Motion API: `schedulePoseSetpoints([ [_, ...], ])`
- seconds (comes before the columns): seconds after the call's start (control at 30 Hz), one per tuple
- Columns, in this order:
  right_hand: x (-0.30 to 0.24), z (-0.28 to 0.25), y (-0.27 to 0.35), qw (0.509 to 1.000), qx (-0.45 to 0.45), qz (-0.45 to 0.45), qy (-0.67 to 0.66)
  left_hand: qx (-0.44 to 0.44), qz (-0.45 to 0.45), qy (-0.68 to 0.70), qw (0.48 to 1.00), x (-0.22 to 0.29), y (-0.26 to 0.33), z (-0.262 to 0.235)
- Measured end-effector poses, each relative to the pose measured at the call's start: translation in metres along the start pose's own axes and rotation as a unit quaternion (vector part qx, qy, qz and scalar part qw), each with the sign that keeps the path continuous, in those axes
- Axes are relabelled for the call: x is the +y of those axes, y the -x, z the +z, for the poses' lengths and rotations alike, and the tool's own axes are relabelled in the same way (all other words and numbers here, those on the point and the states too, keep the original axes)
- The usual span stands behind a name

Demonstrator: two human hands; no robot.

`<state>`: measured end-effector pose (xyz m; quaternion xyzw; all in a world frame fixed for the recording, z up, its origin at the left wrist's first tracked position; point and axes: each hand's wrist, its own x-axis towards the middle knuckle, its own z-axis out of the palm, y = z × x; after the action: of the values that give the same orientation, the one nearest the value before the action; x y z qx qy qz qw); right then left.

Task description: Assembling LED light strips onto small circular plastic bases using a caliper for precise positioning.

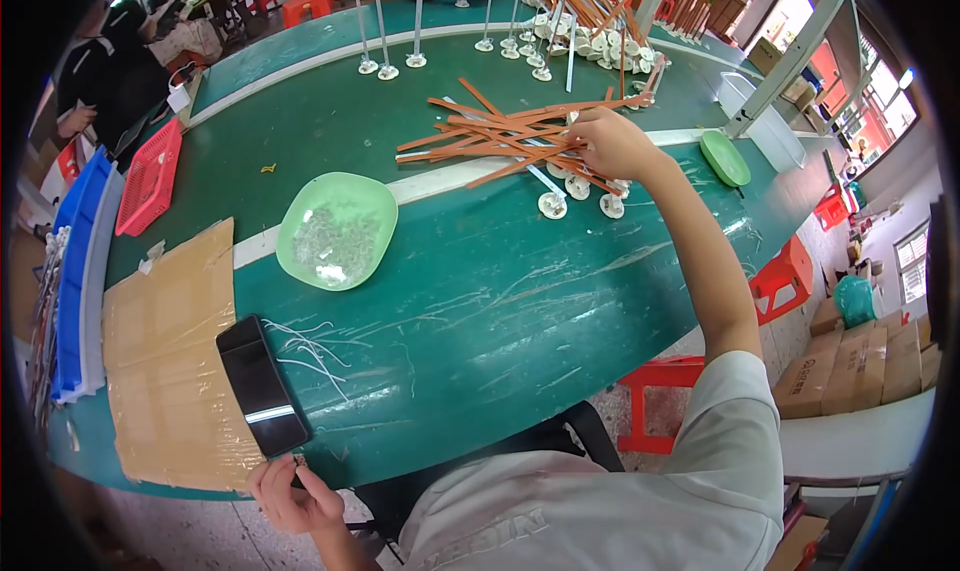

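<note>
Left hand (293, 493) at near table edge, grip pinched together on tiny metal piece (298, 460), held ready beside black phone (262, 383). Right hand (612, 143) stretched far, fingers closed into pile of flat orange strips (500, 131); white round-based rods (560, 193) beneath. Green plastic dish (337, 229) keeps small shiny parts together. Table (480, 301): scuffed green surface; cardboard sheet (165, 371) on its left.

Open tabletop (500, 301) between bowl (337, 229) and strips (500, 136)

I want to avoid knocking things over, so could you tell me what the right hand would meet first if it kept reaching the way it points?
The right hand already touches the orange strips; those come first, though depth is unclear.
</note>
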<state>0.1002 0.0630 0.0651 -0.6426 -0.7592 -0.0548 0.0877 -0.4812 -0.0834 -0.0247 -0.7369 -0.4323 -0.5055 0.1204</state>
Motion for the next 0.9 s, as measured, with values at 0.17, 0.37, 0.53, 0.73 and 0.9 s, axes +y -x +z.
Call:
schedulePoseSetpoints([
  [0.17, 0.017, -0.006, -0.012, 0.996, -0.061, 0.000, 0.065, -0.023, -0.011, 0.012, 1.000, 0.001, -0.003, -0.005],
  [0.37, 0.040, -0.046, 0.020, 0.990, 0.117, 0.078, -0.012, -0.018, 0.016, 0.083, 0.996, 0.004, -0.017, -0.014],
  [0.53, 0.053, -0.080, 0.040, 0.946, 0.191, 0.183, -0.188, -0.064, 0.092, 0.153, 0.982, 0.018, -0.060, -0.017],
  [0.73, 0.026, -0.122, 0.055, 0.923, 0.169, 0.119, -0.326, -0.160, 0.165, 0.273, 0.934, 0.050, -0.126, 0.019],
  [0.9, -0.012, -0.132, 0.062, 0.969, 0.160, 0.041, -0.183, -0.236, 0.177, 0.301, 0.907, 0.072, -0.151, 0.091],
])
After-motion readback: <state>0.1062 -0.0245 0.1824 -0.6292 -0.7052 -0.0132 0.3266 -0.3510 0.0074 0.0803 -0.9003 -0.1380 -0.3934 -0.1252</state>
